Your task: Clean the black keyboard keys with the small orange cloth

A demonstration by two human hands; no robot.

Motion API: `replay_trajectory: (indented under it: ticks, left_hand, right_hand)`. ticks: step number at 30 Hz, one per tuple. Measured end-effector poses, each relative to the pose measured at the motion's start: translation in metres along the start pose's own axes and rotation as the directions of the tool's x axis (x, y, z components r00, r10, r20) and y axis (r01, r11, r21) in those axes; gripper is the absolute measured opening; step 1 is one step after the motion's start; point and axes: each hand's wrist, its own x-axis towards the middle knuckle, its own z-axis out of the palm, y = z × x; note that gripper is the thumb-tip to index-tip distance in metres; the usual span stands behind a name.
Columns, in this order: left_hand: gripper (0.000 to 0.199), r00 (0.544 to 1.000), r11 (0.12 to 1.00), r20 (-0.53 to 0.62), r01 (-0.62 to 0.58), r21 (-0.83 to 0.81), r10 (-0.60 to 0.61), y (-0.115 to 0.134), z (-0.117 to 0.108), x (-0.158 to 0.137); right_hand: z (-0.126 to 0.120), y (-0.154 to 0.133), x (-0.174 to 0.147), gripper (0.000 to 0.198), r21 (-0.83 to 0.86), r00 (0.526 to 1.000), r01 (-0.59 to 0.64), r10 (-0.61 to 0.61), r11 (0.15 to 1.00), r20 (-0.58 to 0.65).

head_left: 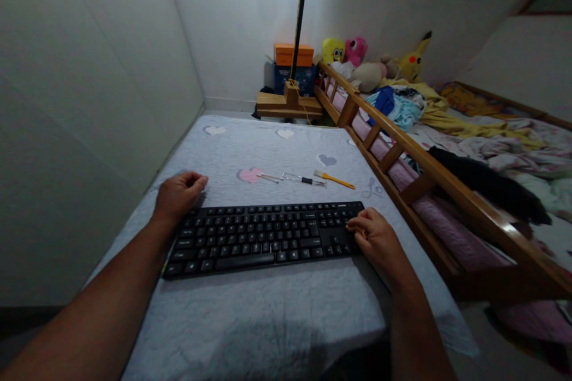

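Note:
A black keyboard (268, 232) lies flat on the cloth-covered table. At its right end, my right hand (373, 235) is closed on a small tan-yellow piece that looks like cloth (356, 228), pressed against the number keys. My left hand (179, 193) rests by the keyboard's far left corner, its fingers curled in and nothing showing in them. Beyond the keyboard lie several cotton swabs (270, 178), a wire keycap puller (304, 180) with a black sleeve, and a yellow-handled brush (335, 179) with pale bristles.
A wooden bed rail (402, 143) runs along the table's right side, with bedding and plush toys (357, 53) behind it. A wooden stand (290, 104) with a dark pole and an orange box (294, 54) are past the far edge. A pale wall (89, 101) borders the left.

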Motion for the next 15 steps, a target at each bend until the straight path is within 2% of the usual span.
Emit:
replay_trajectory:
  ticks: [15]
  left_hand:
    - [0.035,1.0,1.0,-0.012,0.017,0.006,-0.017,0.002,-0.001,-0.001]
  right_hand:
    - [-0.01,-0.005,-0.035,0.026,0.03,0.999,-0.004,0.003,1.0,0.042]
